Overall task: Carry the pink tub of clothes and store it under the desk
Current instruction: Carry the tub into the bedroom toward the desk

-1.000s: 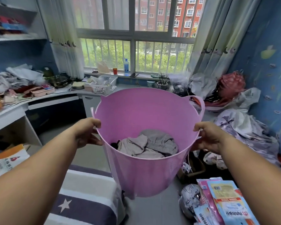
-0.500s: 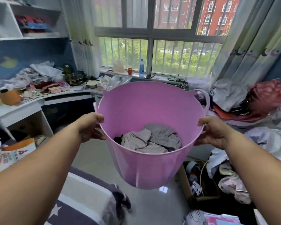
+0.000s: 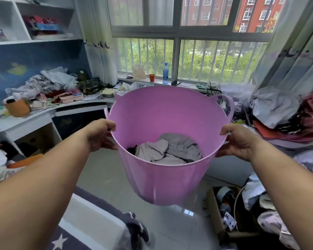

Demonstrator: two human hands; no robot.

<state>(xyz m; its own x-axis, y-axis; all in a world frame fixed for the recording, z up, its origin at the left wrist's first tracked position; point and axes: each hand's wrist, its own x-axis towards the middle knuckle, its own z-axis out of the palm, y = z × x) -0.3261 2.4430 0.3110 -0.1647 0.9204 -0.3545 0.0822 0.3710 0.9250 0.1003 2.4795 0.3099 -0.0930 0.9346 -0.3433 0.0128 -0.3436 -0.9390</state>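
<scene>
Smooth plastic pink tub (image 3: 163, 179), soft grey cloth clothes (image 3: 172, 150), glossy floor (image 3: 177, 224)

You won't find any text you can read here. The blue bottle (image 3: 165, 73) on the windowsill at upper centre has a label too small to make out, and the printed card (image 3: 229, 220) at lower right is blurred.

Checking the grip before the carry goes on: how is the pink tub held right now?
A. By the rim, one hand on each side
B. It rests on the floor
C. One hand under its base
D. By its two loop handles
A: the left hand and right hand each clasp the rim of the pink tub, which hangs clear of the floor.
</scene>
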